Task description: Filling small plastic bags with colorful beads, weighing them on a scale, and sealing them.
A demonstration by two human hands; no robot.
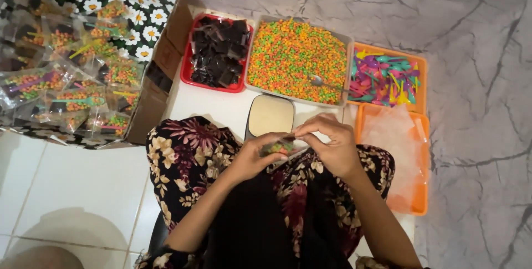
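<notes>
Both hands meet over my lap on a small clear plastic packet [279, 146] filled with colourful candy bits. My left hand [252, 157] pinches its left side and my right hand [330, 148] pinches its top edge with fingertips. Just beyond the hands sits a small scale with a beige platform [270, 115]. My lap is covered by dark floral cloth [185, 158].
A grey tray of orange, green and yellow candy bits [293, 58] holds a metal spoon [320, 82]. A red tray of dark squares [217, 51] lies left; orange trays of coloured plastic spoons [386, 77] and clear bags [396, 147] lie right. A cardboard box of filled packets [72, 75] stands far left.
</notes>
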